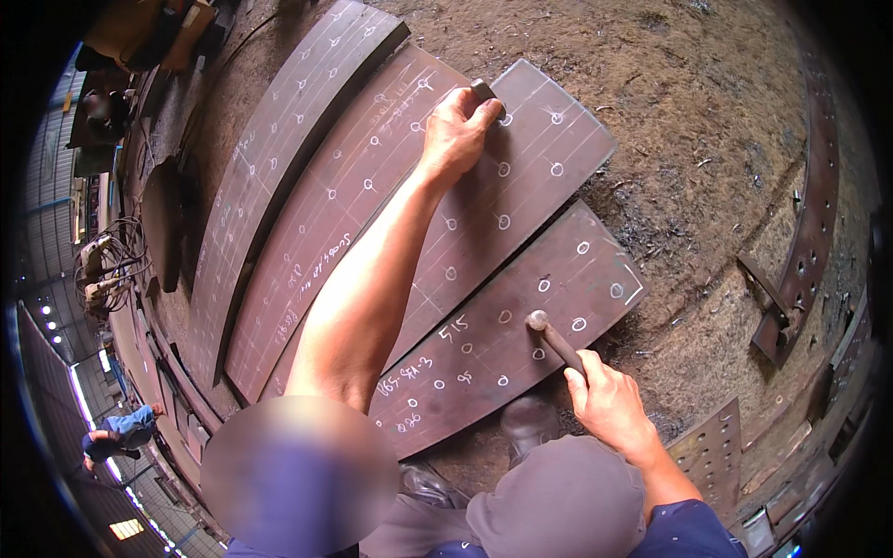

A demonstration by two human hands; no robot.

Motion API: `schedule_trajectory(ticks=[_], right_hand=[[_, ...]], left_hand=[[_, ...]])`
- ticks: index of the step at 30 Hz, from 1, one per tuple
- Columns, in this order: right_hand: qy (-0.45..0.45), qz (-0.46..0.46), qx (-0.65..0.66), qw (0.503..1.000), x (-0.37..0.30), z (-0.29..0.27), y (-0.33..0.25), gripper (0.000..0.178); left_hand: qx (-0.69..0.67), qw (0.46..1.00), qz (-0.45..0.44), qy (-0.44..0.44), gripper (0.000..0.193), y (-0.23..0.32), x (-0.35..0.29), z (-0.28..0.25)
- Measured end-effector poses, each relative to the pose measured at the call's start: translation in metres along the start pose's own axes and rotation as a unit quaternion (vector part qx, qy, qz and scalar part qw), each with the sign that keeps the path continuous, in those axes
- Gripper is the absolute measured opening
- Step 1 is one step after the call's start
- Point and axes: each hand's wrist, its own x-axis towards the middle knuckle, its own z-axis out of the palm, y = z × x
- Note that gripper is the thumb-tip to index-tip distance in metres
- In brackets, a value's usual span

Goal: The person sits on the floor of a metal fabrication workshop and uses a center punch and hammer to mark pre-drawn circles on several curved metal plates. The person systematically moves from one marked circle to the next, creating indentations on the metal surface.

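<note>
My left hand (454, 141) reaches far forward, its fingers closed round a short dark metal punch (483, 91). The punch is tilted over a reddish-brown steel plate (535, 144) marked with chalk circles and thin lines; whether its tip touches is hidden. Nearer my body, my right hand (609, 400) grips the handle of a hammer (562, 348). The rounded hammer head is above the nearest steel plate (484, 358), which carries chalk circles and white writing. Both plates lie side by side with a dark gap between them.
Further left lie another marked plate (307, 223) and a thick, curved grey plate (279, 130). Dirt ground (688, 186) spreads to the right, with a long drilled steel strip (809, 205) beyond. A drilled plate (712, 446) is at lower right. Another person (121, 435) is at far left.
</note>
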Motion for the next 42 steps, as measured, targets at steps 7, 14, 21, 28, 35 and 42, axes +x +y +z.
schedule_trajectory(ticks=[7, 14, 21, 28, 35, 42], right_hand=[[-0.002, 0.008, 0.001, 1.000, 0.000, 0.000, -0.001, 0.032], [-0.002, 0.010, 0.010, 1.000, -0.001, -0.001, -0.003, 0.031], [-0.002, 0.011, 0.008, 1.000, -0.001, 0.000, -0.004, 0.030], [-0.002, 0.010, 0.010, 1.000, 0.000, 0.000, -0.003, 0.030], [-0.004, 0.009, 0.006, 1.000, 0.000, -0.001, -0.004, 0.030], [-0.013, 0.013, 0.032, 0.999, 0.003, -0.005, -0.004, 0.032]], left_hand=[[0.029, 0.999, -0.020, 0.015, 0.041, 0.004, -0.001, 0.003], [0.032, 0.999, 0.003, 0.037, 0.040, 0.002, -0.003, 0.007], [0.044, 0.999, -0.015, 0.027, 0.041, 0.003, -0.004, 0.007], [0.039, 0.998, -0.008, 0.039, 0.040, 0.003, -0.003, 0.009], [0.055, 0.997, -0.002, 0.049, 0.039, 0.001, -0.003, 0.010], [0.026, 0.996, 0.019, 0.079, 0.034, -0.005, -0.010, 0.019]])
